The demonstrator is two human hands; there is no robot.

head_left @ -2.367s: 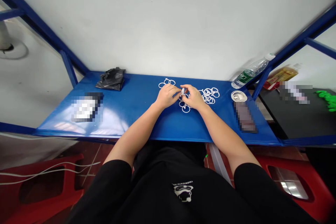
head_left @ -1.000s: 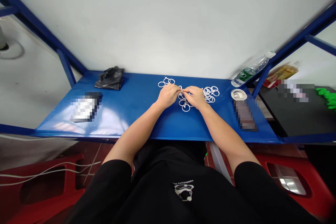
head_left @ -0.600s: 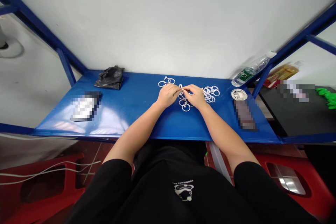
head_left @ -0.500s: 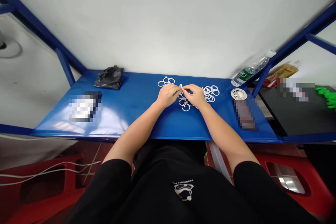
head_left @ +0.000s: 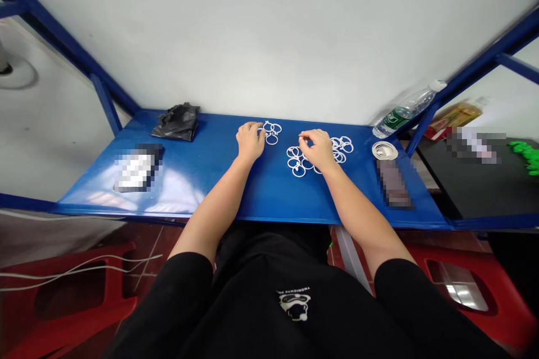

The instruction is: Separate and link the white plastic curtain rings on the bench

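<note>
My left hand (head_left: 250, 141) is at the left group of white plastic rings (head_left: 272, 139), its fingers apart and bent over the group's left edge. One ring there is partly hidden by the thumb. My right hand (head_left: 318, 150) hovers over the larger right group of white rings (head_left: 298, 171), thumb and forefinger pinched together. A small white piece (head_left: 300, 138) shows at those fingertips; whether it is part of a ring I cannot make out. More rings stick out on the far side of this hand, and some lie hidden under it.
On the blue table (head_left: 219, 179) are a black plastic bag (head_left: 177, 122), a blurred-out object (head_left: 138, 169), a coiled white cable (head_left: 384, 151) and a dark blurred-out item (head_left: 394, 182). A water bottle (head_left: 408, 109) leans against the blue frame at right.
My hands have come apart. The left has moved left from the pinch point to the left rings; the right has shifted slightly right. A ring near the left group's front now shows.
</note>
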